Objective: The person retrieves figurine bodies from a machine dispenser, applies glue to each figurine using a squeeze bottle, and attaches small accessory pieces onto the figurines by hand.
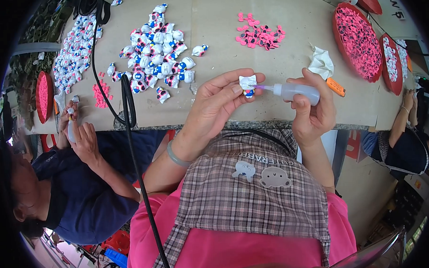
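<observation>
Between the thumb and fingers of my left hand (pixel 221 97) is a small white figurine (pixel 246 83) with blue and pink parts. My right hand (pixel 313 107) grips a translucent squeeze bottle (pixel 298 93), lying nearly level. Its thin purple nozzle (pixel 264 87) points left and meets the figurine, or stops just short of it; I cannot tell which. Beyond my hands lies a loose group of small pink pieces with dark patches (pixel 260 33). Left of it is a heap of similar white, blue and pink figurines (pixel 157 55).
Red trays (pixel 336 26) of pink and white pieces stand at the right, near a crumpled white cloth (pixel 321 62) and an orange cutter-like tool (pixel 335 86). A black cable (pixel 128 101) hangs across the left. Co-workers sit at left (pixel 89 195) and right (pixel 404 141).
</observation>
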`<action>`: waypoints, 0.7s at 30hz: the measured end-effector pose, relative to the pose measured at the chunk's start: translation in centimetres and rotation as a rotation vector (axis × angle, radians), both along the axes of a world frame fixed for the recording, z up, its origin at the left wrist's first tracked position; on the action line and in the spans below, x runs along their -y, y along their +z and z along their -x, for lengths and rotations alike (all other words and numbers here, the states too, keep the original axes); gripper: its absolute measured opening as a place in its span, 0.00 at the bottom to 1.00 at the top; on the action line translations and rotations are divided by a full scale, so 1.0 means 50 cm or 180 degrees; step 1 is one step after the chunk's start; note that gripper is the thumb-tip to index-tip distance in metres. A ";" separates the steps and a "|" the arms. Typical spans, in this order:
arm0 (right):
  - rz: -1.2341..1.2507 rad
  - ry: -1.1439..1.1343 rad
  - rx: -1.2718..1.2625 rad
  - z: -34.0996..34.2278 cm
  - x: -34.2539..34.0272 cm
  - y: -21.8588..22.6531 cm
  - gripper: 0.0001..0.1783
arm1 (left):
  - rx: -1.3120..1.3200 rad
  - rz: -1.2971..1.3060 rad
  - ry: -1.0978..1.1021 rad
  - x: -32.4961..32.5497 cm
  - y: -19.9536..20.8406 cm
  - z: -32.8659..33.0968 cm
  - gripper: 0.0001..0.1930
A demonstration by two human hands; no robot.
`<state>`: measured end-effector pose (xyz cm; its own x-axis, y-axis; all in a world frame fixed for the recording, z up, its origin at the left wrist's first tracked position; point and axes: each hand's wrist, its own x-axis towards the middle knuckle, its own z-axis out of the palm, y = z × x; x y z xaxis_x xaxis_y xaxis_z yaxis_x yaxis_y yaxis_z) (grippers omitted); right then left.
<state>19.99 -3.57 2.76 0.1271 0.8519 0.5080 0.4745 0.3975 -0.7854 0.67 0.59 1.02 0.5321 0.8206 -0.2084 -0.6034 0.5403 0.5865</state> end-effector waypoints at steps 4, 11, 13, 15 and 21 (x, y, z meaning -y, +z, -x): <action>0.0171 -0.0017 -0.0763 -0.003 -0.006 -0.002 0.19 | -0.0063 -0.0045 -0.0026 -0.004 -0.002 0.001 0.17; 0.1055 0.0242 -0.2290 -0.058 -0.056 -0.031 0.16 | -0.0136 -0.0033 -0.0002 -0.005 -0.015 0.014 0.17; 0.1304 0.0111 -0.2252 -0.058 -0.067 -0.030 0.15 | -0.0139 -0.0037 0.0008 -0.003 -0.015 0.018 0.17; 0.1568 -0.0012 -0.2224 -0.063 -0.081 -0.042 0.15 | -0.0195 0.0033 0.0025 -0.001 -0.013 0.020 0.17; 0.1348 -0.0540 0.0352 -0.058 -0.141 -0.060 0.10 | -0.0167 0.0083 0.0065 -0.002 -0.015 0.018 0.16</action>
<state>22.88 3.49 -0.25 0.2471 0.9590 0.1385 0.5950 -0.0374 -0.8029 -0.26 0.70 0.29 0.5031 0.8252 -0.2569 -0.5833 0.5436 0.6036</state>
